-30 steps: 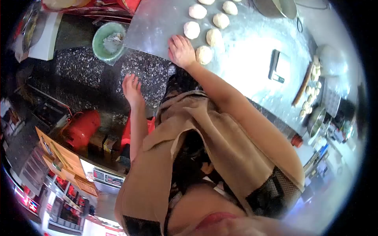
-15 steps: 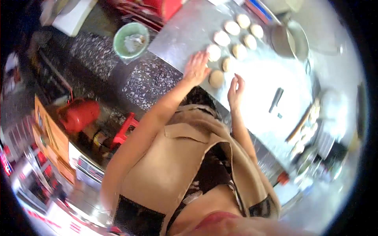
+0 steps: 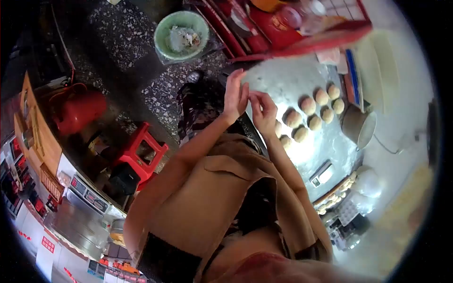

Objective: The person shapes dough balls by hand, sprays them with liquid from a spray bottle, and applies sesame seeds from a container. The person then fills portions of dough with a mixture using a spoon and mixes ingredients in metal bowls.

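My left hand (image 3: 234,98) is raised at the left edge of a metal worktop (image 3: 271,75), its fingers stretched out and palm bare. Close against it is my right hand (image 3: 264,112), with fingers bent together near the left thumb; whether anything small is between them cannot be seen. Round flattened dough balls (image 3: 308,105) lie in two rows on the floured metal, just right of my right hand. My right forearm passes in front of the nearest ones.
A metal pot (image 3: 359,126) stands beyond the dough. A small dark-edged device (image 3: 322,173) lies nearer me, before a row of small dough pieces (image 3: 336,194). On the floor side are a green basin (image 3: 160,40) with scraps, a red stool (image 3: 126,153) and a red cylinder (image 3: 78,112).
Both hands have left the dough balls and come together at the worktop's left edge. My view has turned, so the dough appears farther right and more of the red shelving shows.
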A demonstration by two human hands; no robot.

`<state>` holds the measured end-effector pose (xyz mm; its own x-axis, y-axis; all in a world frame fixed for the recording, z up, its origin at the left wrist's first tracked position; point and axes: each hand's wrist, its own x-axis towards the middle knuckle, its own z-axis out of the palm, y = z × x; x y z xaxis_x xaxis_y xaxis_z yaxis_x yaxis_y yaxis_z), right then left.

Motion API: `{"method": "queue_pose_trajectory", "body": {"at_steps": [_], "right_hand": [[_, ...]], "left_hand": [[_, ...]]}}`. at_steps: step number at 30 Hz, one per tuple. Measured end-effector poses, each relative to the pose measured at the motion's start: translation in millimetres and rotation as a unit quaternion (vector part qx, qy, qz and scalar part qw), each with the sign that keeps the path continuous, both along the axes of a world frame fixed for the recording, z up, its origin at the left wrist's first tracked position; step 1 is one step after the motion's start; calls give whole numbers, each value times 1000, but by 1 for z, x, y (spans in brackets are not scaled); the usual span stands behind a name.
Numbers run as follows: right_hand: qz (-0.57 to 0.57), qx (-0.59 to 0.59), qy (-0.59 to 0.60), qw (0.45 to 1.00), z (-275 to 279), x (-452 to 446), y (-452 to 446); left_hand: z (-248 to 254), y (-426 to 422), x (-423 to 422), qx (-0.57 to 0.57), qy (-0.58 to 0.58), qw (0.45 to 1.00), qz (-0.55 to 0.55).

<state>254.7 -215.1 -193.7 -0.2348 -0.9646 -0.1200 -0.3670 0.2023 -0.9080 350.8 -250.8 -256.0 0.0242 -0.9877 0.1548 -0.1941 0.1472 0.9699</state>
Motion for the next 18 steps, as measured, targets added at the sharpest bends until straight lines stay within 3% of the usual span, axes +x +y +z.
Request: {"method": "queue_pose_trajectory", "body": {"at_steps": [2, 3, 5, 7, 11, 13, 14, 16, 17, 18], "right_hand": [[-70, 43, -134, 988, -24, 29, -64], [-117, 67, -219, 966, -41, 38, -97], [-256, 144, -421, 858, -80, 42, -165], [-385, 161, -488, 766, -129, 27, -219], [-451, 140, -481, 739, -186, -5, -273], [-519, 127, -557, 636, -186, -7, -273], [-491, 96, -518, 694, -185, -2, -261], [-491, 126, -455, 732, -128, 39, -240], [-472, 163, -466, 730, -94, 50, -225], [-441, 233, -448, 742, -74, 50, -195]], "left_hand": [[-24, -36, 25, 80, 85, 993, 0], [-19, -61, 44, 67, 13, 998, 19], [-45, -99, 79, 108, -12, 994, 34], [-62, -123, 105, 166, 69, 981, 71], [-93, -138, 128, 258, 102, 959, 57], [-93, -141, 133, 249, 87, 964, 42], [-94, -145, 135, 247, 86, 964, 42], [-98, -160, 141, 235, 66, 968, 65], [-125, -167, 141, 192, 125, 967, 114], [-133, -183, 147, 218, 207, 942, 151]]}}
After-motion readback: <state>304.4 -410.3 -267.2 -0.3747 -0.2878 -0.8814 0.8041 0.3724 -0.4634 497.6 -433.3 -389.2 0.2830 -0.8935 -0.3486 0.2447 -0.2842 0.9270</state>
